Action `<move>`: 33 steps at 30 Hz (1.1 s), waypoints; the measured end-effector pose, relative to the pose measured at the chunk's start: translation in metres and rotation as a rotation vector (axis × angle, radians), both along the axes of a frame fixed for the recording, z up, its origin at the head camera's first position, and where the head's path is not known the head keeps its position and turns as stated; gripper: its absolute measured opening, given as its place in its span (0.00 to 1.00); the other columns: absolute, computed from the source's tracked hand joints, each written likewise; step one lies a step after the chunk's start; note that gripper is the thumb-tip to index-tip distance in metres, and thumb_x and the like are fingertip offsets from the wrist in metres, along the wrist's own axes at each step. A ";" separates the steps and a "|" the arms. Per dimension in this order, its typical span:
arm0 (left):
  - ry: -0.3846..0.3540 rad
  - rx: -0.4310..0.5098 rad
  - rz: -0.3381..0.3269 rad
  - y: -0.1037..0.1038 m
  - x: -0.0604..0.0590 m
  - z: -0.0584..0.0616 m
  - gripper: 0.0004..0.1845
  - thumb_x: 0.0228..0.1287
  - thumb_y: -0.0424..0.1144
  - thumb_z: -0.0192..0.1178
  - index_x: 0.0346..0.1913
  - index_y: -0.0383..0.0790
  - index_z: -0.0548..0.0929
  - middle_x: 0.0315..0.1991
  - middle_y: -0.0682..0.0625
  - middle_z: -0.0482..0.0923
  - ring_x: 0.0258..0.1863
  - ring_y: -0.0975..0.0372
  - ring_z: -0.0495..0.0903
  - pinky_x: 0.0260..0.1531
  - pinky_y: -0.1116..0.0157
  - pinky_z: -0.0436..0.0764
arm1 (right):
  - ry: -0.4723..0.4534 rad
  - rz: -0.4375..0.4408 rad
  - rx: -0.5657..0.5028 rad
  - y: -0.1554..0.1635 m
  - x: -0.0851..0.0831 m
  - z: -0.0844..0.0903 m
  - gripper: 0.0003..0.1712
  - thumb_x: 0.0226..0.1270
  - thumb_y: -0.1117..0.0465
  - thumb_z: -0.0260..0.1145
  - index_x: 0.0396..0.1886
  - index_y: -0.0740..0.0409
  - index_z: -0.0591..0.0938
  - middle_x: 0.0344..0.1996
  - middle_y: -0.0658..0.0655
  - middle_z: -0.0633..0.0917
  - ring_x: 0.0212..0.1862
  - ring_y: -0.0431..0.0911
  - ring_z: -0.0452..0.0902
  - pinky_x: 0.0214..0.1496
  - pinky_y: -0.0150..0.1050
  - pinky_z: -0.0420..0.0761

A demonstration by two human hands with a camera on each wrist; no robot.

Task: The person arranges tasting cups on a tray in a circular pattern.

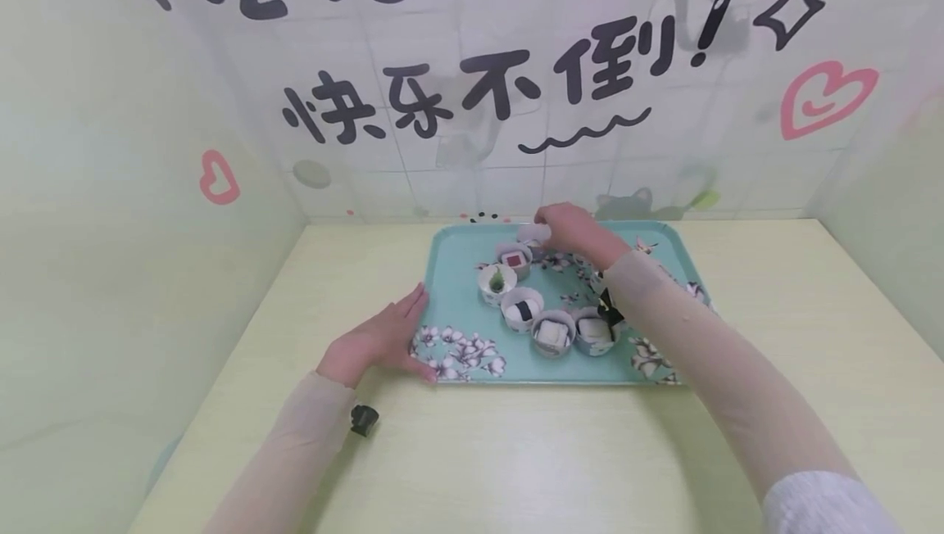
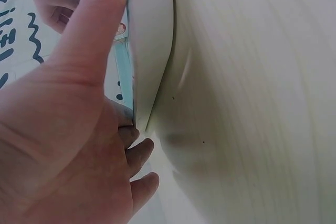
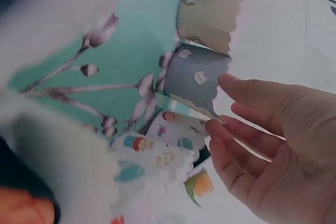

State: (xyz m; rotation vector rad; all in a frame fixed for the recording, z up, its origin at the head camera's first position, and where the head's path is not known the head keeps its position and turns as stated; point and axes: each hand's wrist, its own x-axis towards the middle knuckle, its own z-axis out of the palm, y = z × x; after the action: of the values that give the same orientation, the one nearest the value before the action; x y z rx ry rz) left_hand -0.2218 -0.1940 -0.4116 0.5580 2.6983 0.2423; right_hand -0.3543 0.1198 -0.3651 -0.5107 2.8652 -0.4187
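At the back of a turquoise flowered tray (image 1: 453, 264), my right hand (image 1: 575, 231) pinches the scalloped rim of a grey paper cup (image 3: 194, 80) between thumb and fingertips. Paper cups stand in a curve on the tray. One cup (image 1: 513, 259) holds a piece with a red square, another (image 1: 496, 282) something green and leafy. A white piece with a dark band sits in the next to last-left cup (image 1: 522, 310); two front cups (image 1: 553, 336) hold pale pieces. With straight fingers and spread thumb, my left hand (image 1: 379, 340) rests against the tray's left front corner.
The tray lies on a pale wooden table (image 1: 516, 452) close to the back wall (image 1: 472, 182), which bears large dark lettering. A small black device (image 1: 364, 419) sits at the left wrist. The right forearm (image 1: 708, 354) crosses above the tray's right side and hides part of it.
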 end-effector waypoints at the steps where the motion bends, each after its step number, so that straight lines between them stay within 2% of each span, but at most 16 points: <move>1: 0.000 0.002 -0.001 0.000 0.000 0.001 0.76 0.40 0.67 0.74 0.79 0.31 0.38 0.81 0.37 0.31 0.80 0.40 0.43 0.78 0.44 0.53 | 0.004 0.007 -0.013 0.002 0.001 0.001 0.29 0.65 0.62 0.70 0.65 0.63 0.75 0.63 0.64 0.79 0.63 0.57 0.75 0.68 0.53 0.76; 11: 0.002 -0.009 -0.009 -0.006 -0.006 0.000 0.75 0.40 0.67 0.75 0.79 0.30 0.39 0.81 0.36 0.31 0.79 0.40 0.43 0.78 0.44 0.52 | 0.026 0.043 -0.100 0.024 0.003 0.015 0.29 0.66 0.62 0.69 0.65 0.65 0.74 0.62 0.67 0.79 0.60 0.59 0.78 0.63 0.53 0.80; 19: 0.012 0.020 -0.009 -0.010 -0.009 -0.004 0.76 0.40 0.67 0.75 0.79 0.29 0.40 0.81 0.34 0.33 0.79 0.38 0.43 0.78 0.42 0.53 | 0.008 0.018 -0.151 0.053 0.011 0.023 0.30 0.69 0.62 0.66 0.67 0.67 0.71 0.65 0.69 0.75 0.65 0.62 0.74 0.66 0.57 0.77; 26: 0.019 0.052 -0.007 -0.015 -0.011 -0.008 0.76 0.40 0.68 0.74 0.79 0.29 0.40 0.81 0.34 0.34 0.79 0.38 0.44 0.78 0.42 0.54 | 0.029 0.002 -0.147 0.085 0.023 0.018 0.33 0.70 0.62 0.65 0.71 0.67 0.67 0.69 0.70 0.72 0.68 0.65 0.70 0.62 0.58 0.80; 33: 0.018 0.099 0.018 -0.021 -0.017 -0.012 0.75 0.42 0.70 0.73 0.80 0.32 0.39 0.82 0.37 0.33 0.80 0.40 0.42 0.79 0.43 0.52 | 0.071 -0.037 -0.116 0.116 0.032 0.011 0.36 0.69 0.60 0.66 0.72 0.68 0.66 0.69 0.72 0.70 0.68 0.68 0.67 0.69 0.64 0.71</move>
State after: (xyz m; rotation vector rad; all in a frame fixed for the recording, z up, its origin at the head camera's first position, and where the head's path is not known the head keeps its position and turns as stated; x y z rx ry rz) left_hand -0.2383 -0.2154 -0.4233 0.5669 2.7216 0.3789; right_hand -0.3225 0.2360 -0.3543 -0.5019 2.9351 -0.5871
